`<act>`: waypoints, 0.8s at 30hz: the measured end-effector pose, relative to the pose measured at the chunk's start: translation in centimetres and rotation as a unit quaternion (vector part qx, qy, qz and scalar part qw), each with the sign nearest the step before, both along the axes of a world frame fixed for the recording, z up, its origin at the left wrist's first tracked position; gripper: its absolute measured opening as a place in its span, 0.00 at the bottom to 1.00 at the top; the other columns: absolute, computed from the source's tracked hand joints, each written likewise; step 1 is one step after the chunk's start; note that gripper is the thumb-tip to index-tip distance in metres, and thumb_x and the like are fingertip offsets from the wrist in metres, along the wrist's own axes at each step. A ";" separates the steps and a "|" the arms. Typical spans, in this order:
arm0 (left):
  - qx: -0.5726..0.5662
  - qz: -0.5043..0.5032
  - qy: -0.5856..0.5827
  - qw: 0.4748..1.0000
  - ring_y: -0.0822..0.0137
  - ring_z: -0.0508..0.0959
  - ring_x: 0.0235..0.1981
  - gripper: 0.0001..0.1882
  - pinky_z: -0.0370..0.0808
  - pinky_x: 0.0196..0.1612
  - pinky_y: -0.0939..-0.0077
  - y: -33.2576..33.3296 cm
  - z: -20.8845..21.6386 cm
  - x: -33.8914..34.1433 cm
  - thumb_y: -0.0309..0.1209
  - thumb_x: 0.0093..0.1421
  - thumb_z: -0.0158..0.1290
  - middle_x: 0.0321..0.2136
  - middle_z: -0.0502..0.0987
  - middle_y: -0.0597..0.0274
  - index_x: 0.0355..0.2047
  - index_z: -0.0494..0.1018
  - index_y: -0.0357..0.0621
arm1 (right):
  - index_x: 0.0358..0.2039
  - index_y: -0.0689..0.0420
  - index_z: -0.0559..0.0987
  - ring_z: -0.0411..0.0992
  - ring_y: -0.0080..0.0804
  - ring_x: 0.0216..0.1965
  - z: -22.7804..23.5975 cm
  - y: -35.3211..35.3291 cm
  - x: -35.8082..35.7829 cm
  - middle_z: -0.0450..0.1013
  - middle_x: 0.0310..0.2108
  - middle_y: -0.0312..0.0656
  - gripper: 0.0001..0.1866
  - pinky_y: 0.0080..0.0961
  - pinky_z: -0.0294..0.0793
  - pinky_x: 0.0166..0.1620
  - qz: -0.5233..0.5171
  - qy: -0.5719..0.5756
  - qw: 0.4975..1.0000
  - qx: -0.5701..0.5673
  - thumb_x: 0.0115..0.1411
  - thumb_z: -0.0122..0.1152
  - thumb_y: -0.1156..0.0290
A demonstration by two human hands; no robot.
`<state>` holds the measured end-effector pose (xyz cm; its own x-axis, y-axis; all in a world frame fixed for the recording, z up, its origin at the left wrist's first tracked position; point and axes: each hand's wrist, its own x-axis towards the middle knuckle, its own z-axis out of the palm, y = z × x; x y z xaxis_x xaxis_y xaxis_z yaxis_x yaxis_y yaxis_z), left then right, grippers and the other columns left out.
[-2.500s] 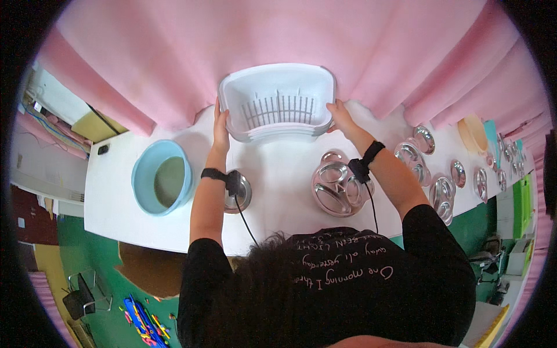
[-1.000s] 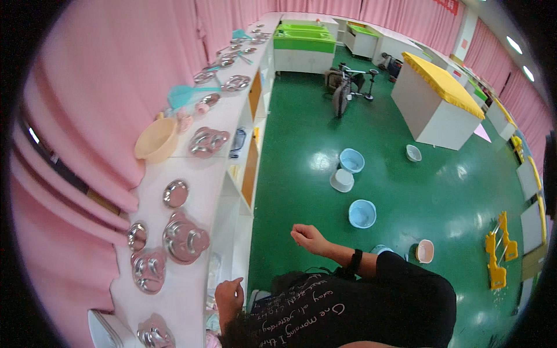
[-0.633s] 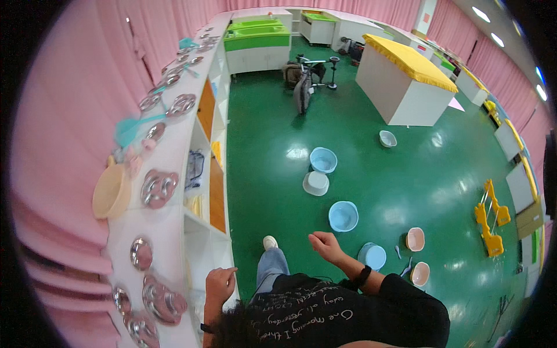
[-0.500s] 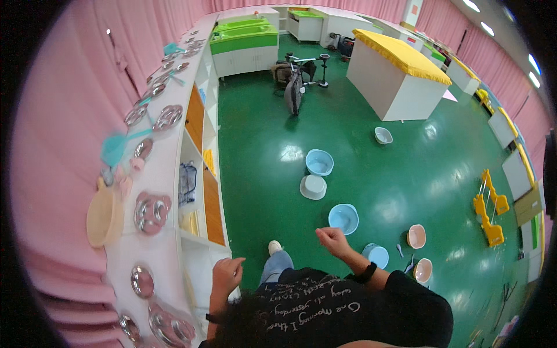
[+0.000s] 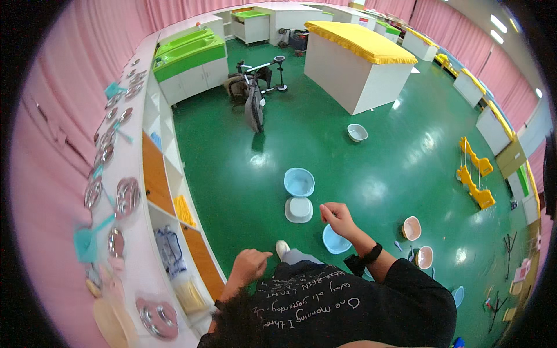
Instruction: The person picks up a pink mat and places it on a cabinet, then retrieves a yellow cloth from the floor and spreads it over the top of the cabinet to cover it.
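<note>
My left hand (image 5: 249, 267) is out in front of my body beside the shelf unit, fingers curled in and one digit pointing right; nothing shows in it. My right hand (image 5: 340, 221) is raised with its fingers folded, and I see nothing held there either. Below it on the floor, partly covered by the hand and arm, lies a blue basin (image 5: 334, 242). Ahead, an upturned white basin (image 5: 299, 210) touches a second blue basin (image 5: 299, 181). A pale basin (image 5: 357, 133) sits farther off. Two peach bowls (image 5: 411, 228) are at my right, with a spoon (image 5: 398, 246) near them.
Along the left runs a long white counter (image 5: 132, 255) bearing metal divided plates (image 5: 158, 318) and turquoise utensils (image 5: 86, 245). A folded stroller-like frame (image 5: 253, 107) lies ahead. Beyond are a yellow-topped white box (image 5: 331, 75) and a green sink unit (image 5: 191, 75). A yellow rack (image 5: 478, 194) stands right.
I have moved forward and the view has turned right; the counter and basins sit lower or farther left. Both hands stay curled, the left now farther from the counter.
</note>
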<state>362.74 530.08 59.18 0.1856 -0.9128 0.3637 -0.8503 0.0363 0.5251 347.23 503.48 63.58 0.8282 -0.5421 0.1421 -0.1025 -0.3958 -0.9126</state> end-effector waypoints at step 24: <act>0.085 0.065 -0.031 0.994 0.58 0.73 0.25 0.08 0.68 0.30 0.66 -31.8 -1.1 42.8 0.23 0.47 0.49 0.22 0.74 0.57 0.30 0.73 0.43 | 0.15 0.64 0.71 0.65 0.28 0.17 -3.2 -31.6 33.9 0.66 0.14 0.42 0.17 0.25 0.63 0.23 -0.033 0.006 0.999 0.005 0.57 0.51 0.67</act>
